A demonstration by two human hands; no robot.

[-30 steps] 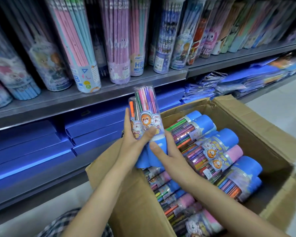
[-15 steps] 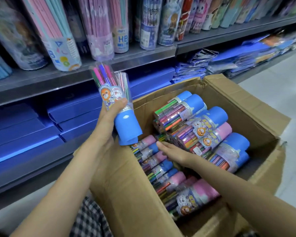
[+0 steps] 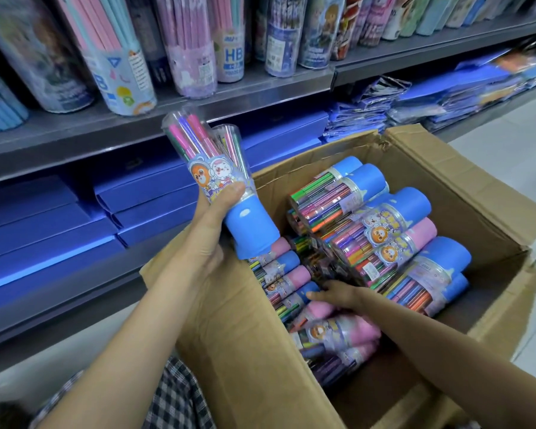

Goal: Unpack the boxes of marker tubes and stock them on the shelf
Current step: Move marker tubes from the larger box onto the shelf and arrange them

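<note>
Marker tubes (image 3: pixel 217 187) — clear, blue-capped, cartoon-labelled — in left hand (image 3: pixel 211 221).

Grey metal shelving (image 3: pixel 260 97) stands on a pale tiled floor (image 3: pixel 508 156).

marker tubes (image 3: pixel 381 239): blue and pink caps, multicolour markers; cardboard box (image 3: pixel 245 335) brown; flat boxes (image 3: pixel 44 230) blue.
</note>
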